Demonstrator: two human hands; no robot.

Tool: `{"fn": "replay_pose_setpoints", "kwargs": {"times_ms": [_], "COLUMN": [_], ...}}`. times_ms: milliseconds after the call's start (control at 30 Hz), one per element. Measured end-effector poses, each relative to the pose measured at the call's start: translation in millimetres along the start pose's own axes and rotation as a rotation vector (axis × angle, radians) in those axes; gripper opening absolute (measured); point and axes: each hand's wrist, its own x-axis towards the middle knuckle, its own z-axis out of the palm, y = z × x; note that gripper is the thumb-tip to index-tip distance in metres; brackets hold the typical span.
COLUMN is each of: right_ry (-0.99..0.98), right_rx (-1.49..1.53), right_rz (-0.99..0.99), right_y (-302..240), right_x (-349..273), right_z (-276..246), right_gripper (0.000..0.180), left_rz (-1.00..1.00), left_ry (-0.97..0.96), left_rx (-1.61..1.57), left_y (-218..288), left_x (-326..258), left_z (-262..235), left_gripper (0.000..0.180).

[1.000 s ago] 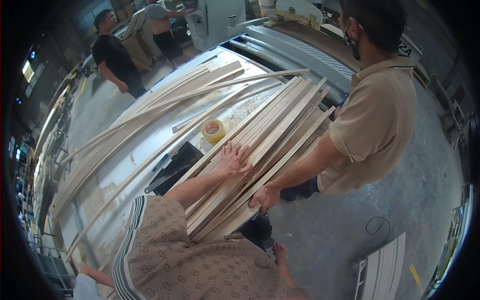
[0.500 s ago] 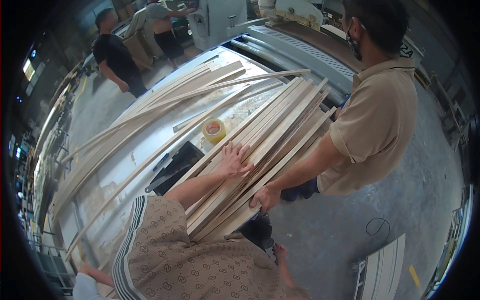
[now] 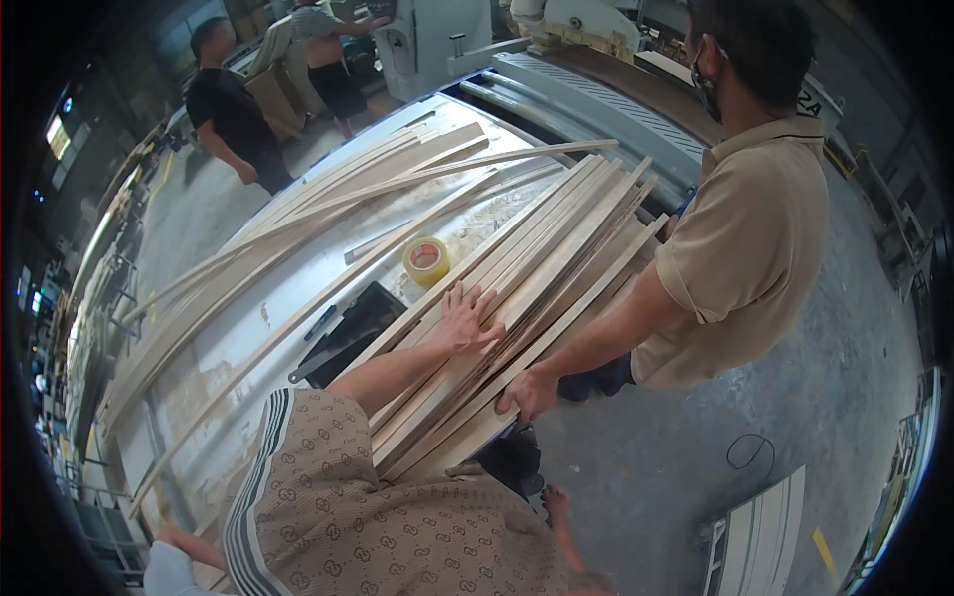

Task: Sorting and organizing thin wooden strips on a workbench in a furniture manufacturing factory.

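My left hand (image 3: pixel 465 320) lies palm down on a bundle of long, pale wood strips (image 3: pixel 556 253), its fingers spread. At the lower edge, beyond my patterned shirt, is what looks like my right hand (image 3: pixel 556 502). It is small and dark, below the near end of the bundle, and its finger shape is unclear. A co-worker in a beige shirt (image 3: pixel 745 238) stands at the right, one hand (image 3: pixel 530 391) gripping the bundle's outer edge. Just left of the bundle are a roll of yellowish tape (image 3: pixel 425 258) and a black tray (image 3: pixel 363 323).
More long wood strips (image 3: pixel 298 214) lie across the pale table (image 3: pixel 234 328) at the left. A roller machine (image 3: pixel 596 94) stands at the far end. Two people (image 3: pixel 237 109) are at the back left; another person's arm (image 3: pixel 194 546) shows lower left. A cable (image 3: pixel 750 452) lies on the floor.
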Motion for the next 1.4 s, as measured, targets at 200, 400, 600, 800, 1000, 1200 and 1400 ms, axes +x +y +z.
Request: {"fn": "replay_pose_setpoints", "kwargs": {"times_ms": [200, 400, 600, 800, 1000, 1200, 1400], "right_ry": [-0.004, 0.056, 0.095, 0.012, 0.017, 0.054, 0.046], "right_rx": [0.277, -0.029, -0.076, 0.252, 0.147, -0.199, 0.262], "right_rz": [-0.016, -0.084, -0.055, -0.042, -0.039, -0.01, -0.09], "right_y": [22, -35, -32, -3, -14, -50, 13], "right_x": [10, -26, -22, -5, -12, -31, 1], "right_z": [-5, 10, 9, -3, 4, 14, -11], "right_gripper": [0.013, 0.016, 0.013, 0.015, 0.016, 0.014, 0.007], "left_rz": [0.01, 0.003, 0.011, 0.01, 0.006, 0.007, 0.035], "left_ry": [-0.008, -0.004, -0.007, -0.01, -0.007, 0.0, -0.007], "left_rx": [-0.005, 0.005, 0.003, -0.011, -0.003, 0.01, -0.026], "left_y": [4, -1, 2, 7, 4, 1, 12], "left_x": [4, 2, 3, 4, 2, 1, 7], "left_z": [0, 3, 1, -3, -2, 0, -1], "left_gripper": [0.082, 0.082, 0.082, 0.081, 0.081, 0.08, 0.081]}}
